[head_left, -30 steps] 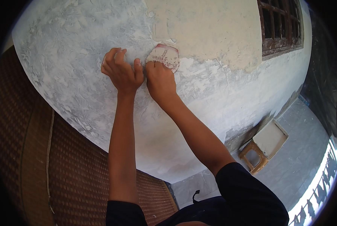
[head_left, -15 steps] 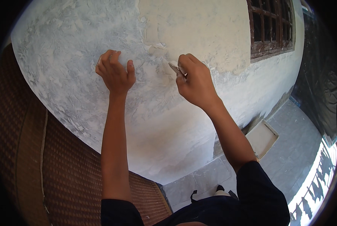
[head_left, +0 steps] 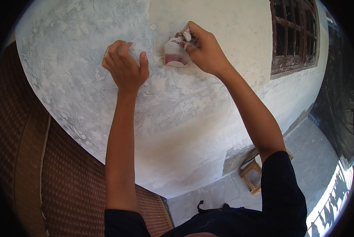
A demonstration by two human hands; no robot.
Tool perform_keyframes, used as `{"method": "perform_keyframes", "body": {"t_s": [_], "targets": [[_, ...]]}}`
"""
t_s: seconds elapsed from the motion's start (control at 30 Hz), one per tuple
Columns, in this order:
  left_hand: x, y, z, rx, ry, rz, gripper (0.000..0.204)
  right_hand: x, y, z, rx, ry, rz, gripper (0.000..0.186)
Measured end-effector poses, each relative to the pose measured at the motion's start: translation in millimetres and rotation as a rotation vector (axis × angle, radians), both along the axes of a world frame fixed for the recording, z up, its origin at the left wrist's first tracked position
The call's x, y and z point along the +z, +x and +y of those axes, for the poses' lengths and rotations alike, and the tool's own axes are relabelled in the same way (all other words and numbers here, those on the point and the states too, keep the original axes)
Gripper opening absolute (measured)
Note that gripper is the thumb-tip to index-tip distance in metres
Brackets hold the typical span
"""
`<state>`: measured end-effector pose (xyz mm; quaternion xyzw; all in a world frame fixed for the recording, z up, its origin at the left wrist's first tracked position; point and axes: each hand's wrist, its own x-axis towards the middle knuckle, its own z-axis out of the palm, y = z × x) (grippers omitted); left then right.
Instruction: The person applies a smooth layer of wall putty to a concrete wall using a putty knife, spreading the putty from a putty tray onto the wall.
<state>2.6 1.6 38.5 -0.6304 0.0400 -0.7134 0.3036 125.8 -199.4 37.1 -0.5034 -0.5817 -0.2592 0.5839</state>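
My right hand [head_left: 202, 49] grips a putty knife [head_left: 176, 55] whose broad blade, smeared with white and reddish brown, points down against or very close to the wall [head_left: 177, 102]. White filler coats the fingers and the tool's grip. The blade is at the border between a smooth cream area above and a patchy grey-white area. To its left, my left hand [head_left: 127, 71] is raised before the patchy area, fingers apart and slightly bent, holding nothing. Whether its fingertips touch the wall I cannot tell.
A brown wooden window with bars [head_left: 293, 35] is set in the wall at upper right. Woven brown matting [head_left: 74, 170] runs along the left. On the grey tiled floor [head_left: 220, 193], a small wooden stool [head_left: 251, 177] stands by the wall, partly behind my right arm. Dark sheeting [head_left: 339, 87] hangs at far right.
My right hand has moved up the wall, and the putty knife has turned from nearly edge-on to showing its blade face. The left hand stays almost in place. The stool has come into view.
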Motion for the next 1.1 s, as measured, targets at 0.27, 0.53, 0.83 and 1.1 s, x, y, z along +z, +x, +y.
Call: {"method": "perform_keyframes", "body": {"t_s": [0.27,0.53,0.83,1.1], "targets": [[-0.2,1.3,4.4,-0.006,0.016,0.005,0.042,14.3,11.7,3.7,-0.013,0.172,0.257,0.012],[-1.0,3.8,2.5,-0.011,0.017,-0.006,0.040,14.5,14.7,-0.7,-0.033,0.146,0.275,0.009],[-0.3,3.8,1.0,-0.002,0.033,-0.046,0.036,5.1,17.4,6.6,-0.046,0.133,0.117,0.008],[-1.8,1.7,-2.9,0.009,0.007,-0.013,0.037,7.5,15.1,9.7,-0.115,0.200,0.087,0.010]]}}
